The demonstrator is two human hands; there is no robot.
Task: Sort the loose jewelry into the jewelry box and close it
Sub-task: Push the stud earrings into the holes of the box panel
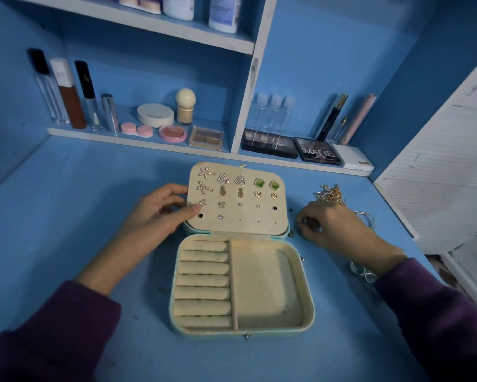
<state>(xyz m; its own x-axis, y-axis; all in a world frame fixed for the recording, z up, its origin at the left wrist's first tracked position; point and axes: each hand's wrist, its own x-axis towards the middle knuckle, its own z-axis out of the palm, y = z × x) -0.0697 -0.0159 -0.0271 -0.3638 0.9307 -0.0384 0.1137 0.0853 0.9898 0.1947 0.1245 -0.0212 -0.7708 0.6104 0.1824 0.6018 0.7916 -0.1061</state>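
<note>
Jewelry box (265, 288): open at the centre of the blue worktop (94, 216), teal outside and cream-lined, with a small metal clasp (247, 336) on its 6 o'clock edge.
Base: seven padded ring rolls (203, 282) fill the 9 o'clock half. The 3 o'clock half is one bare compartment.
Lid (248, 224): tilted up at 12 o'clock of the base. Its cream panel carries rows of pinned earrings: starfish (205, 173), pineapples (223, 190), green square studs (259, 183), gold hearts (257, 194) and tiny stones lower down.
Left hand (160, 210): at 9 o'clock of the lid, gripping its edge, with the thumb on the panel face and the fingers curled behind.
Right hand (334, 227): at 3 o'clock of the lid, fingers curled down to the worktop. I cannot tell whether they pinch anything.
Loose jewelry: a tangle of gold and silver chains (331, 193) lies just beyond the right hand, thin hoops (368, 217) beside it, and clear rings (364, 271) by the right wrist.
Shelf (138, 137): at 12 o'clock, white-edged, holding lip gloss tubes, a compact, blush and eyeshadow palettes.
Room: blue walls, with a white slatted panel (438, 175) at 3 o'clock.
</note>
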